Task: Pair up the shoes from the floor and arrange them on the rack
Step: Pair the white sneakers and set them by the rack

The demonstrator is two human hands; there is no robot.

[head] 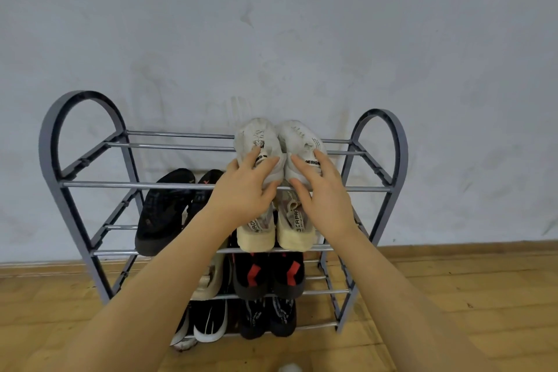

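Observation:
A grey metal shoe rack [75,184] with several tiers stands against the wall. A pair of white sneakers lies side by side on its top tier, right of centre, toes to the wall. My left hand [244,187] rests on the heel of the left white sneaker [256,137], fingers spread over it. The heel of the right white sneaker [299,137] lies under my right hand [323,190], fingers spread the same way.
The second tier holds black sandals [163,208] and cream sneakers [274,235]. Below are black-and-red shoes [268,275] and a beige shoe [208,281]. The bottom tier has black-and-white shoes [211,323] and black shoes [268,317]. Wooden floor [453,296] surrounds the rack.

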